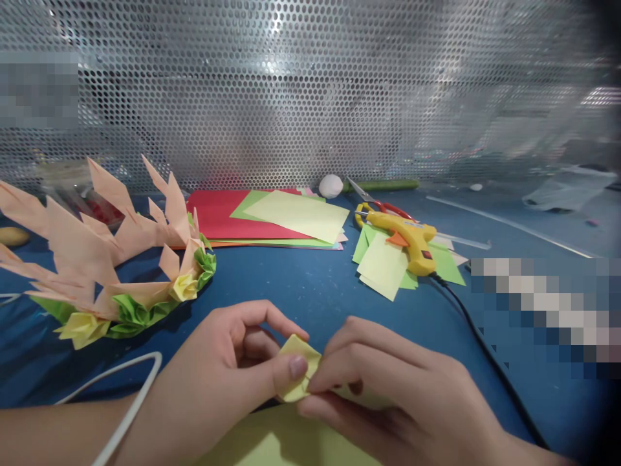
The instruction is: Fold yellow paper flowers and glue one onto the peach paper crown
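Note:
Between my two hands is a small folded piece of pale yellow paper, near the front of the blue table. My left hand grips it, thumb on its face and index finger along its top corner. From the other side, the fingertips of my right hand pinch its right edge. Part of the folded paper is hidden behind my fingers. Under both hands lies a larger pale yellow sheet. A paper crown with peach folded spikes, green leaves and yellow flowers stands left of my hands.
Stacked coloured sheets lie at the back. On the right, a yellow hot glue gun rests on small paper squares, its black cord running forward. Scissors lie behind it. A white cable crosses my left forearm. Perforated metal stands behind.

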`<action>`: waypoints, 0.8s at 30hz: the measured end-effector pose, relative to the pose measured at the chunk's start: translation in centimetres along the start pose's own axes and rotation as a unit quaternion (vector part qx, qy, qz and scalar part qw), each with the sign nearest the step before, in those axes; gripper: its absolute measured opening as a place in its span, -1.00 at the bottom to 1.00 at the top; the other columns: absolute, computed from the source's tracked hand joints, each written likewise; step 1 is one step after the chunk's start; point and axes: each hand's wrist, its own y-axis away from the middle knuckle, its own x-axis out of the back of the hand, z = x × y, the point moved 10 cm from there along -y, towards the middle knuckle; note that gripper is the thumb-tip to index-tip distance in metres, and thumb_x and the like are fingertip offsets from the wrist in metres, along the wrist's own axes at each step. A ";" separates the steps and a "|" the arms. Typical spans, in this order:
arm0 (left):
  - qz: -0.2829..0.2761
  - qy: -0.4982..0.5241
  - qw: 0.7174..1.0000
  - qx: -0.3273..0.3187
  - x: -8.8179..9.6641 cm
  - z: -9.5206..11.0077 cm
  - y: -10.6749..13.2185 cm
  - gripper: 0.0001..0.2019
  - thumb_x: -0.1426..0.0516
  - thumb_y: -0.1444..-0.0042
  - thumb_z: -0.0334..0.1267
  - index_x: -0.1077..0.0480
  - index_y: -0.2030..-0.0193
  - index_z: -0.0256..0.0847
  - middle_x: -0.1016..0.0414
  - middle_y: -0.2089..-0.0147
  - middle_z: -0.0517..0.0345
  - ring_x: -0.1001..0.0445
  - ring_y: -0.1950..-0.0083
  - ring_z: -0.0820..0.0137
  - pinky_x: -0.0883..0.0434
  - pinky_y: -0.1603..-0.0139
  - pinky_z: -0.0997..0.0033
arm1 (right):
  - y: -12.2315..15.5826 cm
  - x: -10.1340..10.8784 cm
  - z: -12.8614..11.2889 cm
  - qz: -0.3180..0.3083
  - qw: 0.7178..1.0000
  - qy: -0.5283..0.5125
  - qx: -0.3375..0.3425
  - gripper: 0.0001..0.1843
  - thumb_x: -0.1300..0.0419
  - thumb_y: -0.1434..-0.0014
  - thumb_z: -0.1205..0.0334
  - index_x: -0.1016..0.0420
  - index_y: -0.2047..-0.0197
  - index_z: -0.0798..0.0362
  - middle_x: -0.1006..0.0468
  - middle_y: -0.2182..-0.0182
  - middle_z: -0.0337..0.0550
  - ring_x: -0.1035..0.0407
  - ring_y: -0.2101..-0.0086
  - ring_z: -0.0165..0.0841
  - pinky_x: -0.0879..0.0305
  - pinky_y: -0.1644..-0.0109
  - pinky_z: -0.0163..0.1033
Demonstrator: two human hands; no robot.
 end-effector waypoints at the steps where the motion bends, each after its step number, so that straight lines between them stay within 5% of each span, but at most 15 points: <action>1: 0.003 -0.001 1.000 0.000 0.0 0.0 0.1 -0.77 -0.31 0.02 -0.12 -0.40 0.34 -0.17 -0.39 0.59 0.37 -0.25 0.52 0.51 -0.16 0.45 0.56 | -0.1 0.1 0.3 0.007 1.000 -0.004 -0.012 -0.92 -0.26 -0.17 0.44 -0.49 0.32 0.08 -0.48 0.44 -0.22 -0.42 0.42 -0.47 -0.40 0.33 -0.48; 13: -0.013 0.016 1.000 0.005 -0.1 -0.2 0.0 -0.70 -0.35 0.07 -0.19 -0.47 0.18 -0.15 -0.53 0.48 0.30 -0.43 0.41 0.45 -0.33 0.38 0.55 | -0.3 0.5 2.6 0.015 0.991 0.001 -0.131 -0.85 -0.29 -0.10 0.42 -0.51 0.47 0.04 -0.38 0.53 -0.32 -0.27 0.58 -0.53 -0.25 0.53 -0.48; 18: 0.002 0.033 0.999 -0.006 0.3 -0.1 0.0 -0.76 -0.33 0.04 -0.25 -0.48 0.20 -0.14 -0.48 0.55 0.35 -0.40 0.48 0.51 -0.31 0.42 0.60 | -0.1 1.0 1.7 0.040 0.997 0.012 -0.063 -0.89 -0.33 -0.10 0.40 -0.52 0.38 0.01 -0.45 0.46 -0.28 -0.39 0.49 -0.49 -0.37 0.42 -0.47; 24: 0.029 0.072 0.997 -0.025 1.0 -0.2 -0.3 -0.77 -0.32 0.02 -0.21 -0.49 0.21 -0.16 -0.49 0.55 0.32 -0.46 0.45 0.48 -0.44 0.34 0.54 | 0.0 1.2 -0.2 0.042 0.994 0.097 0.009 -0.79 -0.08 -0.30 0.42 -0.52 0.25 0.02 -0.52 0.39 -0.17 -0.44 0.40 -0.40 -0.44 0.31 -0.35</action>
